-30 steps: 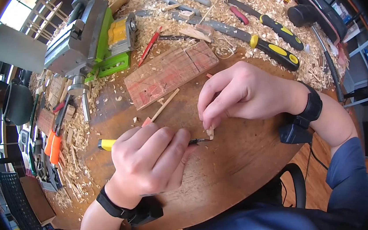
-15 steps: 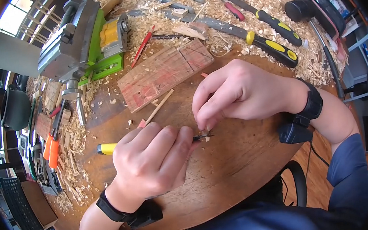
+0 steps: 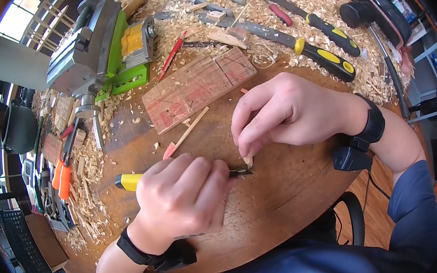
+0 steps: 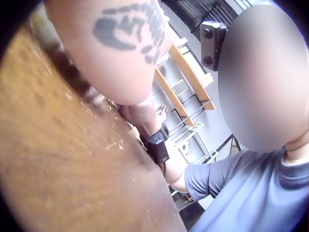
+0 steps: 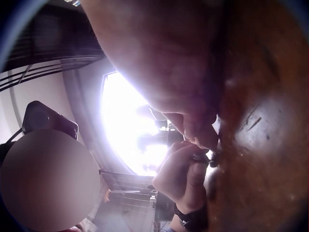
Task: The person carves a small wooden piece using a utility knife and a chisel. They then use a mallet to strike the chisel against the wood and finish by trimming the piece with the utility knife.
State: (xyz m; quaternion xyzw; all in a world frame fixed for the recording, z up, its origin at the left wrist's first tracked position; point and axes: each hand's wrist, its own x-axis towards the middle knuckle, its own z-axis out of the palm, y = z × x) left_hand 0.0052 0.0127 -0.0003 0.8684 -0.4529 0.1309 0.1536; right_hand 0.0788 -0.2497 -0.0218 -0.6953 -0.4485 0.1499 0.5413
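In the head view my left hand (image 3: 182, 195) grips a yellow-and-black handled knife (image 3: 128, 182), its dark blade pointing right past the fingers. My right hand (image 3: 290, 111) pinches a small pale wood piece (image 3: 248, 160) between thumb and fingertips, just above the blade tip. Both hands are low over the brown table (image 3: 268, 210). A thin wooden stick (image 3: 191, 126) with a red end lies behind the left hand. In the right wrist view the left hand (image 5: 181, 176) shows close to the right fingertips, with strong glare behind.
A marked reddish wooden board (image 3: 200, 88) lies beyond the hands. A metal vise with green parts (image 3: 129, 79) stands at the back left. Wood shavings, a red pencil (image 3: 174, 54), a yellow-and-black handled tool (image 3: 327, 60), a black mallet (image 3: 356, 13) and orange-handled pliers (image 3: 62, 179) surround the work area.
Half a second ago the blade was higher and overlapped the wood piece. Now the left hand and knife sit slightly lower, and the wood piece shows above the blade, still pinched.
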